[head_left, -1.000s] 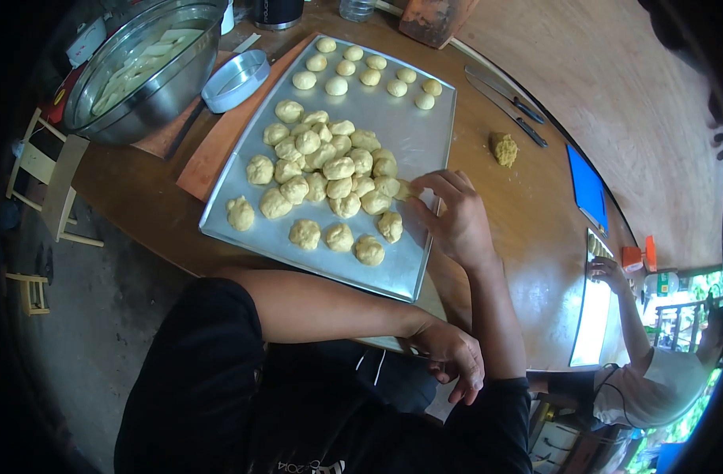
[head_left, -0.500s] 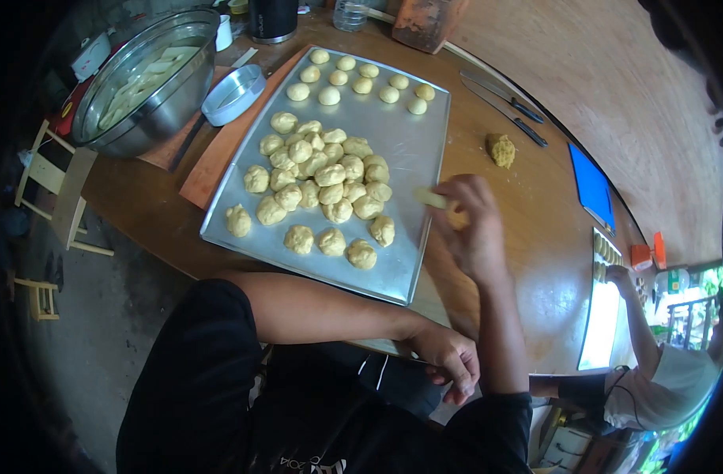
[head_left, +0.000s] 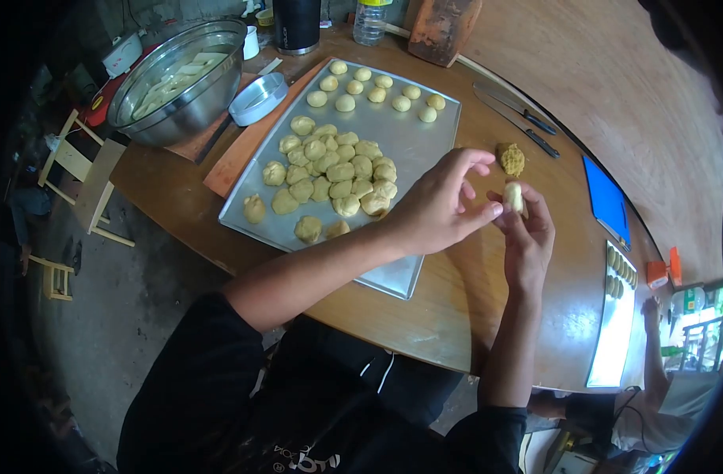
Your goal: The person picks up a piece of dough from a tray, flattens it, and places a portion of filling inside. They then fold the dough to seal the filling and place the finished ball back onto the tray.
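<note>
My right hand [head_left: 529, 237] pinches a small pale dough piece [head_left: 514, 197] upright between thumb and fingers, above the wooden table [head_left: 425, 328]. Beside it, my left hand [head_left: 444, 201] has its fingers spread, with the thumb tip right at the dough piece. Under my left forearm lies a metal tray [head_left: 433, 134] heaped with rough yellow dough lumps [head_left: 322, 162]; some are hidden by the arm. Smooth round dough balls [head_left: 346, 103] stand in rows at the tray's far end. Just beyond my right hand sits a crumbly yellow lump [head_left: 512, 160].
A large steel bowl [head_left: 128, 107] with pale slices stands left of the tray, near a round tin [head_left: 259, 99]. Two knives [head_left: 539, 141] and a blue board [head_left: 606, 201] lie toward the right. Another person [head_left: 654, 411] is beside a second tray [head_left: 613, 340] there.
My left hand has risen from near my lap to meet my right hand. My right hand, still pinching the dough piece, has moved right, away from the tray. The view has shifted slightly.
</note>
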`<state>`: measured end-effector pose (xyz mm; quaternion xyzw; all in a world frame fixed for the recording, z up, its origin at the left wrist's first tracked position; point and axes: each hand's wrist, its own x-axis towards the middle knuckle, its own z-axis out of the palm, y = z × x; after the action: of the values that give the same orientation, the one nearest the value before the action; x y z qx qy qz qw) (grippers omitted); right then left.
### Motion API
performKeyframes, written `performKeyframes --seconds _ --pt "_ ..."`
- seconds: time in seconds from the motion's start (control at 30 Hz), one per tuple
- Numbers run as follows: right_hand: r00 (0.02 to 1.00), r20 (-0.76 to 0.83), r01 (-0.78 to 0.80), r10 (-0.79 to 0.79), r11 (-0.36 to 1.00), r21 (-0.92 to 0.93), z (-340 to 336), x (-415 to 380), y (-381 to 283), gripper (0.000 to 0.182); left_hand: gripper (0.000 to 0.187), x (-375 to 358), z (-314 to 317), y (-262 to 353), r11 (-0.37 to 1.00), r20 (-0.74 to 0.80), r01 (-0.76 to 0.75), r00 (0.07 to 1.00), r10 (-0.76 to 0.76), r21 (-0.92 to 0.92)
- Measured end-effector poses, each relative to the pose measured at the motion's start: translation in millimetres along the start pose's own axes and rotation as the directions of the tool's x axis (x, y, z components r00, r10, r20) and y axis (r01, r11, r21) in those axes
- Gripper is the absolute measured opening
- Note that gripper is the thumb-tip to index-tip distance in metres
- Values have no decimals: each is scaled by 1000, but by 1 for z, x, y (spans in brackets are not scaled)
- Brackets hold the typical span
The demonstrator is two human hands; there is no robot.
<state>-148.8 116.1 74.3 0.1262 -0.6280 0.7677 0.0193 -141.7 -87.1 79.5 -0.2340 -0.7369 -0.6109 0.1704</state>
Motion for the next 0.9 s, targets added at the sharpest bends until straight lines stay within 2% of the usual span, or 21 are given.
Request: performKeyframes --seconds 0.03,0.07,0.13,0.2,0.27,0.3,0.33,0.4,0.43,0.47,0.53,0.57,0.6,0.67,0.73,0.83,0.9 --pt "1000 13 25 -25 998 -61 2 -1 0 38 59 -2 -3 -1 995 32 77 997 -75 -65" --pt "998 56 37 -33 997 -68 2 -5 1 39 59 -3 -2 -2 995 30 74 997 -73 -59" --pt "987 70 162 -146 924 -345 2 -16 8 43 50 -6 -1 -7 974 182 103 981 -66 -200" --pt "987 52 163 -155 938 -305 -3 -19 15 50 47 -8 0 -4 964 189 128 978 -84 -232" --pt "935 96 351 -342 848 -396 -9 -19 22 53 40 -10 0 0 940 218 172 970 -109 -294" --pt "947 98 319 -306 862 -394 -5 -19 20 52 32 -11 2 -3 923 182 141 980 -80 -357" --pt "948 90 315 -305 862 -397 -1 -18 20 52 32 -10 2 -5 922 190 145 979 -80 -360" --pt "946 175 317 -274 898 -307 8 -19 21 51 25 -9 -2 -7 953 152 128 984 -89 -274" --pt "956 154 286 -250 911 -298 12 -20 18 45 21 -9 -4 -4 952 124 135 987 -104 -274" --pt "959 143 280 -247 909 -309 11 -20 19 45 23 -9 -4 -6 952 123 140 986 -110 -273" --pt "983 113 177 -144 908 -379 6 -20 19 40 28 -10 1 -10 897 124 166 984 -126 -409" --pt "992 62 122 -108 946 -300 8 -23 18 34 35 -11 0 -11 833 180 236 969 -167 -500" --pt "994 34 111 -105 964 -241 7 -24 20 33 40 -11 2 -13 835 158 231 972 -174 -499" --pt "990 29 139 -136 974 -181 8 -25 16 33 43 -11 3 -8 887 143 226 973 -183 -404" --pt "985 70 170 -158 956 -237 5 -25 13 33 45 -9 -1 -14 890 244 268 952 -185 -369" --pt "978 93 208 -189 937 -279 8 -26 9 32 38 -10 2 -13 884 192 233 967 -168 -405" --pt "983 99 172 -153 958 -230 10 -27 8 29 31 -11 1 -13 887 153 190 979 -138 -421"
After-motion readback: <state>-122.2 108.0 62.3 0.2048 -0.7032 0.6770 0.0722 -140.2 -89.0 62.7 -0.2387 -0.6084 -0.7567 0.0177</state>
